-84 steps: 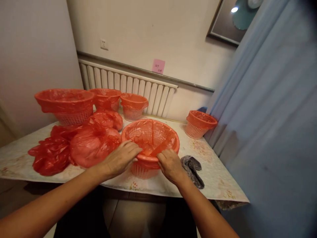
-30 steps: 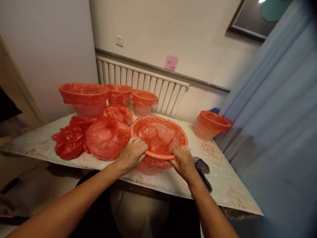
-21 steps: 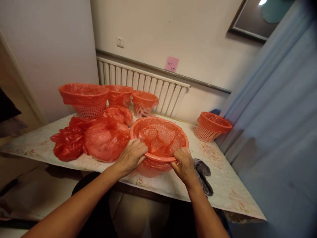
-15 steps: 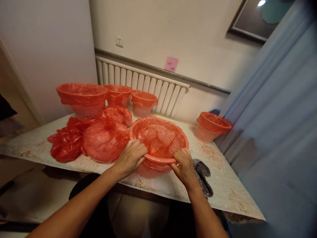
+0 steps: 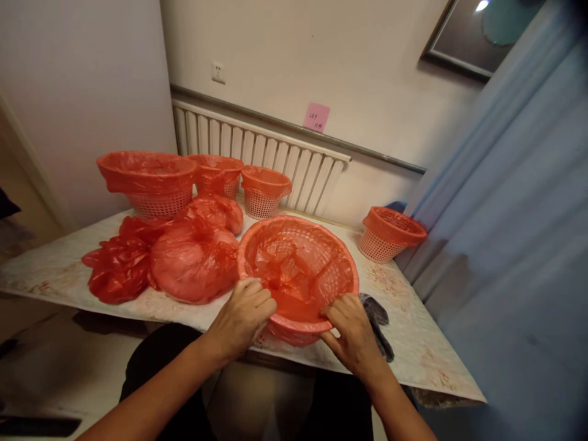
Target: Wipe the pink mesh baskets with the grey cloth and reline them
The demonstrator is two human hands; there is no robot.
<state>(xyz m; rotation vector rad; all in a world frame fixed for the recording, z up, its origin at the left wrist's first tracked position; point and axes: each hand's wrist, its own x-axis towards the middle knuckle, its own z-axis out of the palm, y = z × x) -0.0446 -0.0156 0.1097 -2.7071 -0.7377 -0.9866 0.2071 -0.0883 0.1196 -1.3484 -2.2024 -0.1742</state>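
A round plastic mesh basket [image 5: 316, 229] stands at the table's near edge, tipped toward me. A thin red plastic bag [image 5: 294, 275] lines its inside and folds out over its rim. My left hand [image 5: 245, 312] is closed on the near left of the rim, knuckles up. On the near right, my right hand [image 5: 351, 327] grips the same rim, with the fingers over the inside and the thumb outside below. Left of the basket, close to my left hand, lie red plastic bags [image 5: 193, 263] with rounded contents that I cannot make out.
Bag-lined baskets [image 5: 158, 190] stand in a row at the back left, before a white radiator [image 5: 257, 144]. Another lined basket [image 5: 386, 239] is at the right by a blue curtain [image 5: 496, 245]. Dark grey gloves [image 5: 379, 324] lie beside my right hand on the flowered tablecloth [image 5: 427, 343].
The basket has tilted further toward me, and its rim has come nearer and lower. Both hands have moved down with it, keeping hold of the rim. The view has shifted slightly.
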